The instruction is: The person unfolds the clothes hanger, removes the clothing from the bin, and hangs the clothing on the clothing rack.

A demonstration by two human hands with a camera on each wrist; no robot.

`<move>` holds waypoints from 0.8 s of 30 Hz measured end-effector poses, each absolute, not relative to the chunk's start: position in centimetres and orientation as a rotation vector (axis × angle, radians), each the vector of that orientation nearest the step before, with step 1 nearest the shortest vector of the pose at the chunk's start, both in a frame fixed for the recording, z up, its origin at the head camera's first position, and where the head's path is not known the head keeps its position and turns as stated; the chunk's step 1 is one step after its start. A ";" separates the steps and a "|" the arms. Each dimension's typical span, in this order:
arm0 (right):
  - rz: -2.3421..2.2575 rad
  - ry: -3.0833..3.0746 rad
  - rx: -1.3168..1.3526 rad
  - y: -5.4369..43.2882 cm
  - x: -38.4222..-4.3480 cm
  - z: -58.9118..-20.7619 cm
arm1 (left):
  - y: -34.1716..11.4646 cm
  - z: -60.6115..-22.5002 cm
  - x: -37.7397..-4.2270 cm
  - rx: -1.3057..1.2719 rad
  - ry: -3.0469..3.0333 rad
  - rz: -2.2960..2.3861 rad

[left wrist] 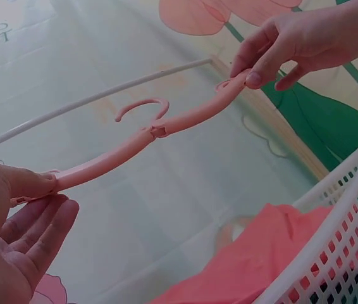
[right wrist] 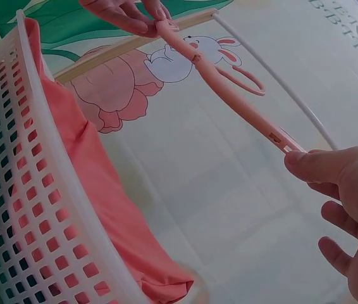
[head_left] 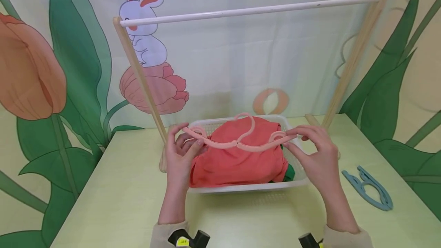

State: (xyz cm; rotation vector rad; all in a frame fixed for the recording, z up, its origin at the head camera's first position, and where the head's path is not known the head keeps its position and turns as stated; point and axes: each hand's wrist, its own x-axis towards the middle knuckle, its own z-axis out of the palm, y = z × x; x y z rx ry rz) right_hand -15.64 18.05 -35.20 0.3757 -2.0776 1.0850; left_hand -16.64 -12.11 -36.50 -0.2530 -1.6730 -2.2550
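A pink folding clothes hanger (head_left: 220, 144) is spread out level above the basket, its hook pointing up and away. My left hand (head_left: 180, 152) pinches its left end between thumb and fingers. At the other end, my right hand (head_left: 315, 152) pinches the tip in the same way. Both wrist views show the hanger's middle hinge, and the left wrist view shows the curved hook (left wrist: 142, 107) beside it. Below lies a coral-red cloth garment (head_left: 237, 167), heaped in a white perforated basket (head_left: 241, 189). Some green cloth (head_left: 289, 173) peeks out beneath it at the right.
A blue folded hanger (head_left: 370, 190) lies on the table (head_left: 131, 202) to the right. Behind the basket stands a rack with a white rail (head_left: 255, 10) and wooden legs (head_left: 141, 75). A printed curtain with a rabbit and tulips hangs at the back.
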 end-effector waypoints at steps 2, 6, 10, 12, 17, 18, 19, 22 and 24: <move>1.085 -2.061 0.361 18.1 -15.6 -35.2 | -12.2 -36.5 -16.7 -0.201 -1.696 -2.207; 1.092 -2.034 0.342 18.1 -15.6 -35.3 | -12.4 -36.4 -16.6 -0.107 -1.769 -2.134; 1.098 -2.011 0.326 18.0 -15.6 -35.3 | -12.6 -36.4 -16.5 -0.036 -1.782 -2.111; 1.096 -1.989 0.316 18.0 -15.7 -35.4 | -12.7 -36.4 -16.5 -0.009 -1.775 -2.116; 1.116 -1.943 0.287 17.9 -16.0 -35.7 | -12.8 -36.6 -16.5 0.010 -1.749 -2.147; 1.115 -1.944 0.287 17.9 -16.0 -35.8 | -12.8 -36.6 -16.5 0.005 -1.749 -2.148; 1.112 -1.947 0.293 17.9 -16.0 -35.8 | -12.8 -36.7 -16.5 -0.002 -1.755 -2.141; 1.095 -1.947 0.345 18.0 -16.0 -35.9 | -12.9 -36.8 -16.5 -0.033 -1.808 -2.099; 1.056 -1.952 0.386 18.1 -16.0 -35.9 | -13.0 -36.8 -16.4 -0.062 -1.860 -2.053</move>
